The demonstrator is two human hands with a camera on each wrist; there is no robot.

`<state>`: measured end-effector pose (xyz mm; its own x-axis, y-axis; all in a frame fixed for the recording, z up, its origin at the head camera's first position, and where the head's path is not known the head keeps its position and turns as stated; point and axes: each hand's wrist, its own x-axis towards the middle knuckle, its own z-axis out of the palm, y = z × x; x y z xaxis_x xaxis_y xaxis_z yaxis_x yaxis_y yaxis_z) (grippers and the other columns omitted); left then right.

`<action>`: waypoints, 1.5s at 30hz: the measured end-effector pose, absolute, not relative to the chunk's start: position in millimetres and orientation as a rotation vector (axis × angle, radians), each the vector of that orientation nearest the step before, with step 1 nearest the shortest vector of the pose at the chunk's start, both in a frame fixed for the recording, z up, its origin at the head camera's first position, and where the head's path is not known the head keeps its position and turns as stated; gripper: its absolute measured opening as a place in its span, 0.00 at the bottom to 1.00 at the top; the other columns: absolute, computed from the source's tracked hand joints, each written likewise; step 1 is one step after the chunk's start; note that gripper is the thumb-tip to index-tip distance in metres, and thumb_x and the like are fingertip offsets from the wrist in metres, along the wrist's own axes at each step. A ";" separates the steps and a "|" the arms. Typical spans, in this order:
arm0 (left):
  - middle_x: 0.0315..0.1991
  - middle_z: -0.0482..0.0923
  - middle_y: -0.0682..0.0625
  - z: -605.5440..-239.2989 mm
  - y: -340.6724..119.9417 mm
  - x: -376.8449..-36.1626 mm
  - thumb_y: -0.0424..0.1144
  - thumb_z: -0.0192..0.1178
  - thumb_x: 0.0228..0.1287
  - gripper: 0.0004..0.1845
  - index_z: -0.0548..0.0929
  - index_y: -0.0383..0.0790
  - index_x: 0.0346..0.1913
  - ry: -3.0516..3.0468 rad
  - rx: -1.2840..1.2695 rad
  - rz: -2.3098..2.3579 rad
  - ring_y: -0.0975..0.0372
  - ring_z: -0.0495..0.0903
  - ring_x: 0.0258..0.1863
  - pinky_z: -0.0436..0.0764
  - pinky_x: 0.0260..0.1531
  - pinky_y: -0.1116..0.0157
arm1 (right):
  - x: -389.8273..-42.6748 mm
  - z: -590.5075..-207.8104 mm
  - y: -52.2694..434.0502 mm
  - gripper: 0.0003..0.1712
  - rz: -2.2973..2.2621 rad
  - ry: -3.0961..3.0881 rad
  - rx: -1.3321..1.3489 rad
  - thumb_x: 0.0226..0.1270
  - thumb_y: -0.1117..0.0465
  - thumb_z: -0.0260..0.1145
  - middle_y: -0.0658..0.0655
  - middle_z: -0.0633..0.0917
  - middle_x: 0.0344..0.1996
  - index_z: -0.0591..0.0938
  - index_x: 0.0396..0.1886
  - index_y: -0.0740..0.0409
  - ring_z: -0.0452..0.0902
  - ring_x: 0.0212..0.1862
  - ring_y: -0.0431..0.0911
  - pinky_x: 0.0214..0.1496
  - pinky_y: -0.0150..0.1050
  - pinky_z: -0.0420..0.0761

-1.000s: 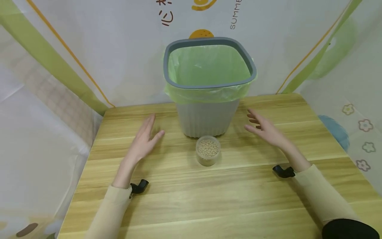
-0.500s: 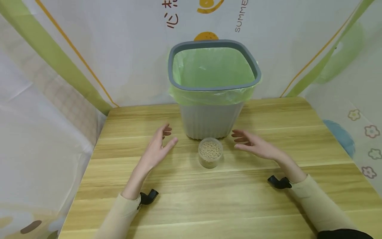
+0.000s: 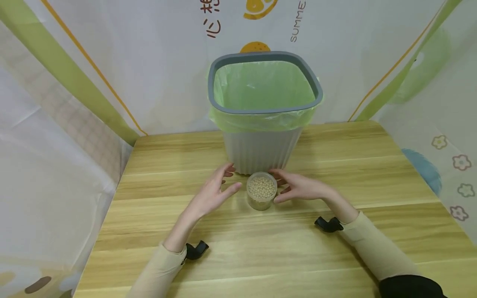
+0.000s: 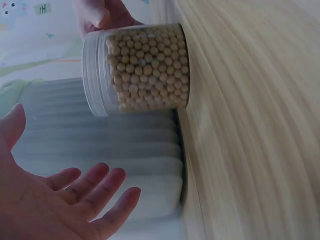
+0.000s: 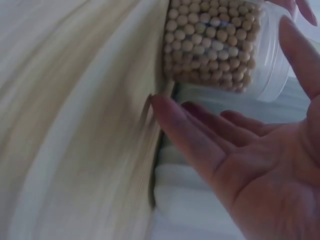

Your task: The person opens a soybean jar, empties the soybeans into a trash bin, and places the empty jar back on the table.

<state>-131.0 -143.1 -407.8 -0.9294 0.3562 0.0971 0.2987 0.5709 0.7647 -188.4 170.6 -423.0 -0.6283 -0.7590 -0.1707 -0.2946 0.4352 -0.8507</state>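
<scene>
On the backdrop behind the table (image 3: 335, 248), the printed word "SUMME" (image 3: 297, 21) is read vertically, cut off at the top edge of the head view; red characters (image 3: 212, 18) are seen to its left, too cropped to be read. A small label (image 4: 43, 8) is visible in the left wrist view, but its writing is too blurred to be made out.

A clear round jar (image 3: 261, 191) filled with small beige beads is placed upright on the wooden table, just in front of the grey bin (image 3: 261, 149). The bin is lined with a green bag (image 3: 262, 85), which is folded over the rim; nothing is seen inside the bag.

The left hand (image 3: 211, 194) is held just beside the jar on its left, fingers straight and released, with nothing grasped. The right hand (image 3: 298, 187) is held against the jar's right side, fingers loosely extended; the thumb lies at the jar wall, but a closed grasp is not shown. A black wrist mount (image 3: 195, 250) is worn at each cuff.
</scene>
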 end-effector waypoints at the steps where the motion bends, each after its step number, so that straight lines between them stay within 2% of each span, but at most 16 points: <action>1: 0.73 0.70 0.42 -408.0 -140.4 -131.8 0.58 0.57 0.75 0.42 0.57 0.38 0.80 2.719 0.573 1.305 0.49 0.72 0.71 0.75 0.70 0.47 | -188.8 -423.0 168.7 0.57 -1.124 2.139 -0.877 0.64 0.53 0.76 0.69 0.67 0.75 0.52 0.82 0.63 0.71 0.72 0.65 0.65 0.50 0.83; 6: 0.73 0.71 0.43 -409.6 -126.1 -134.6 0.56 0.62 0.72 0.43 0.58 0.39 0.80 2.708 0.577 1.265 0.50 0.72 0.72 0.78 0.68 0.50 | -192.5 -427.2 160.7 0.57 -1.147 2.115 -0.898 0.60 0.57 0.79 0.67 0.69 0.72 0.54 0.80 0.64 0.69 0.72 0.62 0.62 0.45 0.85; 11: 0.75 0.68 0.44 -412.8 -112.7 -134.9 0.57 0.67 0.67 0.47 0.59 0.41 0.80 2.706 0.572 1.209 0.48 0.70 0.74 0.75 0.70 0.47 | -191.1 -430.2 152.8 0.57 -1.098 2.188 -0.960 0.56 0.55 0.82 0.67 0.74 0.67 0.58 0.77 0.65 0.74 0.67 0.59 0.57 0.40 0.86; 15: 0.77 0.66 0.42 -416.2 -103.2 -133.9 0.56 0.71 0.63 0.49 0.59 0.41 0.80 2.708 0.588 1.173 0.46 0.67 0.76 0.71 0.72 0.42 | -186.5 -432.8 146.8 0.56 -1.088 2.266 -0.959 0.53 0.55 0.84 0.65 0.77 0.66 0.62 0.75 0.64 0.75 0.65 0.58 0.64 0.47 0.81; 18: 0.77 0.65 0.41 -419.4 -98.0 -133.2 0.55 0.74 0.60 0.51 0.59 0.41 0.80 2.702 0.599 1.150 0.45 0.68 0.75 0.72 0.71 0.41 | -182.0 -435.1 142.2 0.55 -1.131 2.306 -0.914 0.48 0.57 0.85 0.66 0.78 0.66 0.65 0.73 0.64 0.75 0.67 0.60 0.70 0.56 0.76; 20: 0.78 0.64 0.40 -421.1 -95.6 -132.0 0.56 0.75 0.59 0.53 0.59 0.41 0.80 2.705 0.607 1.134 0.45 0.69 0.75 0.73 0.70 0.41 | -179.5 -436.6 139.5 0.55 -1.162 2.329 -0.888 0.46 0.58 0.86 0.66 0.78 0.65 0.66 0.72 0.64 0.76 0.67 0.61 0.71 0.60 0.75; 27: 0.78 0.63 0.40 -423.2 -92.2 -130.1 0.57 0.76 0.55 0.57 0.58 0.40 0.81 2.727 0.635 1.113 0.45 0.69 0.74 0.72 0.70 0.41 | -175.9 -441.6 134.2 0.51 -1.227 2.392 -0.866 0.42 0.56 0.87 0.62 0.82 0.60 0.72 0.67 0.60 0.80 0.61 0.56 0.66 0.55 0.80; 35: 0.74 0.69 0.45 -411.4 -93.1 -126.8 0.54 0.77 0.55 0.53 0.62 0.43 0.79 2.750 0.646 1.198 0.49 0.72 0.72 0.75 0.70 0.45 | -172.9 -432.3 139.3 0.47 -1.427 2.210 -0.815 0.49 0.57 0.85 0.58 0.79 0.62 0.71 0.69 0.53 0.77 0.63 0.53 0.62 0.47 0.83; 38: 0.70 0.73 0.46 -405.0 -92.9 -124.7 0.53 0.79 0.53 0.49 0.67 0.43 0.76 2.799 0.650 1.277 0.51 0.75 0.69 0.77 0.67 0.45 | -170.7 -427.2 139.7 0.48 -1.526 2.100 -0.801 0.51 0.61 0.83 0.59 0.76 0.65 0.69 0.71 0.52 0.74 0.67 0.55 0.67 0.50 0.81; 41: 0.66 0.76 0.48 -400.2 -91.5 -122.9 0.54 0.80 0.50 0.47 0.71 0.43 0.71 2.848 0.647 1.342 0.52 0.77 0.65 0.79 0.64 0.46 | -167.5 -425.2 137.4 0.52 -1.543 2.119 -0.838 0.51 0.60 0.84 0.58 0.75 0.67 0.66 0.73 0.51 0.73 0.68 0.55 0.69 0.52 0.78; 45: 0.63 0.77 0.50 -394.7 -89.6 -119.0 0.55 0.81 0.48 0.46 0.73 0.45 0.69 2.869 0.595 1.364 0.54 0.79 0.62 0.83 0.59 0.50 | -163.0 -425.4 134.0 0.54 -1.510 2.234 -0.882 0.48 0.56 0.85 0.55 0.77 0.66 0.66 0.74 0.47 0.75 0.65 0.52 0.66 0.53 0.77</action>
<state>-119.0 -89.6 -394.7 -0.9283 0.2882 0.2351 0.3643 0.5768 0.7312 -163.0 134.0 -425.4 -0.7652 -0.6379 0.0871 -0.3186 0.2577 -0.9122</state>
